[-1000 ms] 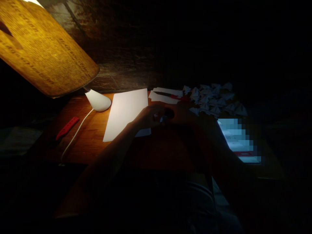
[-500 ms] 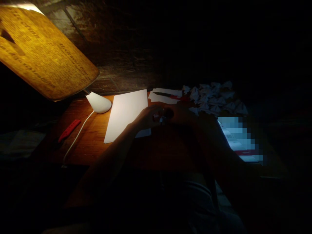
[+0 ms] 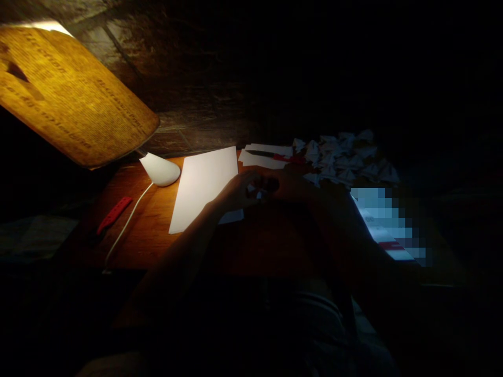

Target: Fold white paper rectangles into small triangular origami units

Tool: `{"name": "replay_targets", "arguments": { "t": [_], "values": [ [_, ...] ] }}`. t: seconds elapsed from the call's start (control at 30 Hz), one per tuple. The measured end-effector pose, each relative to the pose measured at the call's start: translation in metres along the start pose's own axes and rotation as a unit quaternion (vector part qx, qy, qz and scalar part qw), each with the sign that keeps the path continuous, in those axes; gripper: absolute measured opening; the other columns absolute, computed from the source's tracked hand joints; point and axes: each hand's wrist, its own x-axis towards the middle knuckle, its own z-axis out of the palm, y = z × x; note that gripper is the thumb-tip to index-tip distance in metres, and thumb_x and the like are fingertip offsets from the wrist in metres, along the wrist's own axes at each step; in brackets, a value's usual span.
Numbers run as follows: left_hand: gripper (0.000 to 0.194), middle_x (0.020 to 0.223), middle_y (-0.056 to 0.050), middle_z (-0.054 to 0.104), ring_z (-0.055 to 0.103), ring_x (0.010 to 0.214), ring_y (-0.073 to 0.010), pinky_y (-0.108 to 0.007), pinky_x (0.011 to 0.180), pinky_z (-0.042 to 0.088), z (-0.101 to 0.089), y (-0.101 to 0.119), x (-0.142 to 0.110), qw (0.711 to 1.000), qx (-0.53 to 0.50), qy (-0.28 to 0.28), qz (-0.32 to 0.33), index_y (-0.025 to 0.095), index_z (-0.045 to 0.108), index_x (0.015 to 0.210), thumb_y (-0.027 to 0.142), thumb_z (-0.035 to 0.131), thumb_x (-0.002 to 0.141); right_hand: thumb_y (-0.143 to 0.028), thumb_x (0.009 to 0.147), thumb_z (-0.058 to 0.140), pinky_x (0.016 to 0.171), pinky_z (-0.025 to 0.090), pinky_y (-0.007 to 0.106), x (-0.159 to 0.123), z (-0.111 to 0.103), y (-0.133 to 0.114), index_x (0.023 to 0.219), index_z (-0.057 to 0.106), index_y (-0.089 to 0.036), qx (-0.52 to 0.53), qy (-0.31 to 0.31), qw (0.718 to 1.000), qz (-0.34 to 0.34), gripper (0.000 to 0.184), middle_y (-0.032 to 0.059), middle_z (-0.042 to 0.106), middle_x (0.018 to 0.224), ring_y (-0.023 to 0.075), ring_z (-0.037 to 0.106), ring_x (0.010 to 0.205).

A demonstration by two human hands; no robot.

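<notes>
My left hand point(image 3: 239, 189) and my right hand point(image 3: 291, 186) meet over the table, fingers curled towards each other. Between them a bit of a small white piece of paper point(image 3: 259, 195) shows, gripped by both hands; shadow and the fingers hide most of it. Under and behind my left hand lie large white sheets of paper point(image 3: 206, 183). Just beyond my right hand are smaller cut papers point(image 3: 261, 161) with a red-handled knife point(image 3: 261, 153) across them. Several small folded paper shapes point(image 3: 340, 157) are clustered at the back right.
A lamp with a yellow printed shade point(image 3: 78, 94) and white base point(image 3: 161, 170) stands at the left of the wooden table point(image 3: 153, 230). Its white cord point(image 3: 128, 222) runs to the front edge, beside a red-handled object point(image 3: 115, 213). A lit screen point(image 3: 377, 225) lies right.
Fingers of both hands have shifted slightly around the small paper, and less of it shows now. The view has tilted a little; the things on the table stay in place.
</notes>
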Motion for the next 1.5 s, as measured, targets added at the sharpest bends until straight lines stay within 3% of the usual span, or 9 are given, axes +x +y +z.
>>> {"name": "replay_targets", "arguments": {
  "t": [0.17, 0.37, 0.57, 0.8, 0.93, 1.03, 1.27, 1.5],
  "values": [
    [0.027, 0.103, -0.007, 0.071, 0.068, 0.098, -0.0225, -0.037, 0.083, 0.056, -0.004, 0.004, 0.0, 1.0, -0.026, -0.002, 0.01, 0.02, 0.063, 0.098, 0.029, 0.078, 0.078, -0.027, 0.073, 0.084, 0.076, 0.05, 0.032, 0.001, -0.001, -0.001, 0.115, 0.078, -0.02, -0.011, -0.018, 1.0, 0.021, 0.042, 0.0059, 0.081, 0.101, 0.0232, 0.072, 0.088],
    [0.028, 0.102, -0.007, 0.071, 0.069, 0.096, -0.022, -0.038, 0.085, 0.058, -0.007, 0.013, 0.002, 0.998, -0.052, -0.012, -0.014, 0.02, 0.064, 0.093, 0.035, 0.082, 0.079, -0.032, 0.072, 0.085, 0.077, 0.053, 0.035, 0.003, 0.001, 0.004, 0.104, 0.08, -0.024, 0.017, -0.012, 0.999, 0.025, 0.033, 0.005, 0.081, 0.097, 0.0245, 0.073, 0.087],
    [0.026, 0.097, -0.008, 0.069, 0.068, 0.096, -0.0242, -0.041, 0.084, 0.059, -0.007, 0.013, 0.001, 0.999, -0.018, -0.023, -0.014, 0.019, 0.065, 0.091, 0.032, 0.084, 0.08, -0.027, 0.067, 0.087, 0.081, 0.056, 0.039, 0.003, 0.002, 0.005, 0.111, 0.08, -0.027, 0.026, -0.005, 1.0, 0.006, 0.044, 0.0051, 0.083, 0.108, 0.0291, 0.076, 0.094],
    [0.02, 0.101, -0.009, 0.07, 0.068, 0.099, -0.0247, -0.041, 0.087, 0.059, -0.009, 0.012, 0.002, 0.999, -0.01, -0.043, -0.015, 0.017, 0.067, 0.096, 0.019, 0.079, 0.08, -0.028, 0.064, 0.088, 0.08, 0.057, 0.04, 0.004, 0.001, 0.007, 0.107, 0.08, -0.025, 0.041, -0.002, 0.999, 0.008, 0.044, 0.0065, 0.083, 0.101, 0.0304, 0.075, 0.089],
    [0.021, 0.099, -0.007, 0.068, 0.066, 0.097, -0.024, -0.039, 0.085, 0.057, -0.008, 0.007, 0.001, 0.999, -0.013, -0.04, -0.008, 0.017, 0.068, 0.097, 0.019, 0.078, 0.078, -0.042, 0.079, 0.079, 0.077, 0.054, 0.036, 0.004, -0.004, 0.004, 0.096, 0.079, -0.021, 0.069, -0.013, 0.997, 0.019, 0.027, 0.0063, 0.08, 0.095, 0.0251, 0.073, 0.085],
    [0.017, 0.097, -0.006, 0.067, 0.065, 0.097, -0.0234, -0.037, 0.084, 0.056, -0.007, 0.005, 0.001, 0.999, -0.016, -0.041, 0.0, 0.019, 0.067, 0.093, 0.018, 0.076, 0.078, -0.049, 0.09, 0.067, 0.071, 0.05, 0.034, 0.005, -0.005, 0.007, 0.087, 0.078, -0.019, 0.059, 0.014, 0.996, 0.061, 0.032, 0.0066, 0.077, 0.084, 0.023, 0.069, 0.077],
    [0.009, 0.09, -0.004, 0.063, 0.063, 0.092, -0.021, -0.035, 0.081, 0.054, -0.009, 0.01, 0.002, 0.999, -0.02, -0.04, 0.01, 0.019, 0.067, 0.087, 0.017, 0.072, 0.08, -0.029, 0.08, 0.075, 0.082, 0.054, 0.035, 0.008, 0.003, 0.017, 0.087, 0.078, -0.021, 0.041, 0.037, 0.997, 0.05, 0.01, 0.0073, 0.08, 0.091, 0.0257, 0.072, 0.087],
    [0.01, 0.091, -0.004, 0.065, 0.063, 0.092, -0.0209, -0.035, 0.082, 0.054, -0.008, 0.008, 0.003, 0.999, -0.021, -0.05, 0.005, 0.019, 0.065, 0.082, 0.014, 0.073, 0.077, -0.025, 0.077, 0.073, 0.08, 0.054, 0.036, 0.009, 0.004, 0.016, 0.086, 0.077, -0.02, 0.029, 0.028, 0.998, 0.044, 0.011, 0.0075, 0.08, 0.092, 0.0261, 0.074, 0.086]
  ]
}}
